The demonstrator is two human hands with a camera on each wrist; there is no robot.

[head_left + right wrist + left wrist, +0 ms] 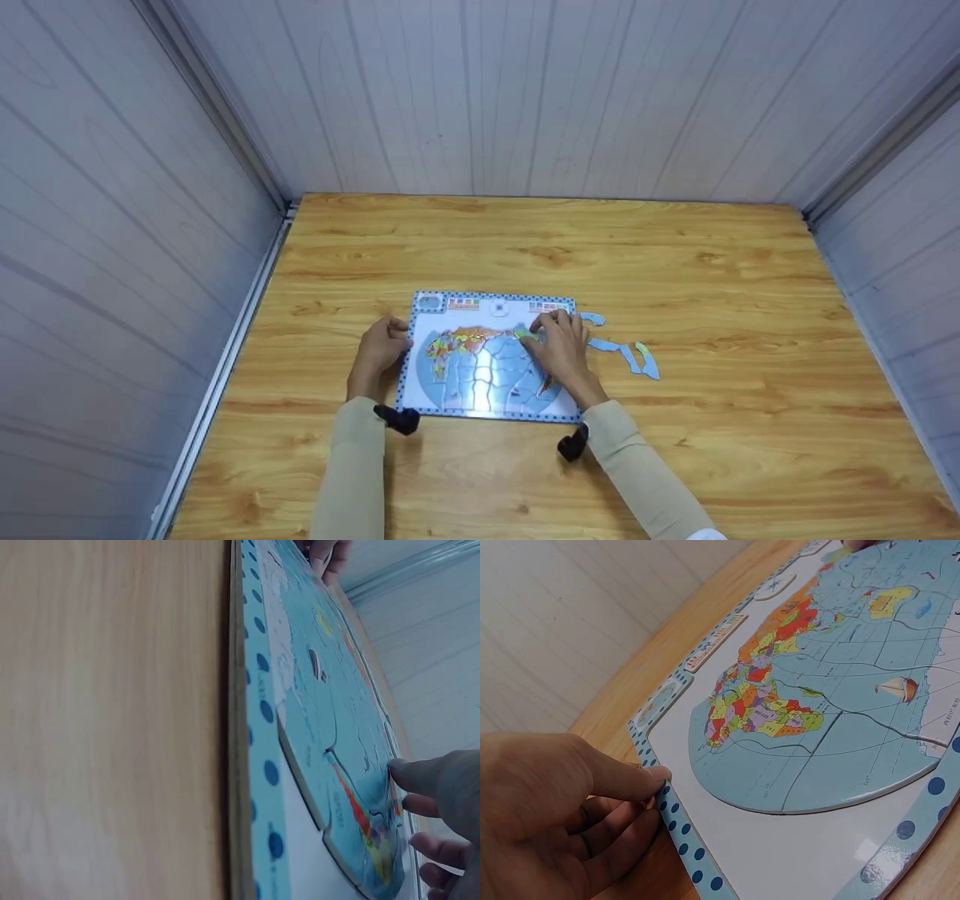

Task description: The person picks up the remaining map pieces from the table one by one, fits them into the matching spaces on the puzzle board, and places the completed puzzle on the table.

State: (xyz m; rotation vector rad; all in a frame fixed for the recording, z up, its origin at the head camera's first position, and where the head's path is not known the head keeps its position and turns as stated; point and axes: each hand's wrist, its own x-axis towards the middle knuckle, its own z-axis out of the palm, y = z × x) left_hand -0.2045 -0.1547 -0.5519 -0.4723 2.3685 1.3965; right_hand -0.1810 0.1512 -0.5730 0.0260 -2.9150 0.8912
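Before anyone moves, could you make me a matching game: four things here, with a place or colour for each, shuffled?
Things:
1. Left fingers
2. Right fingers
3. Loose pieces
4. Sleeves

Places and colours:
A. On the table, right of the board
B. Beige
C. At the board's dotted left edge
D. At the upper right part of the map

Right pairs: 1-C, 2-D, 3-A, 4-B.
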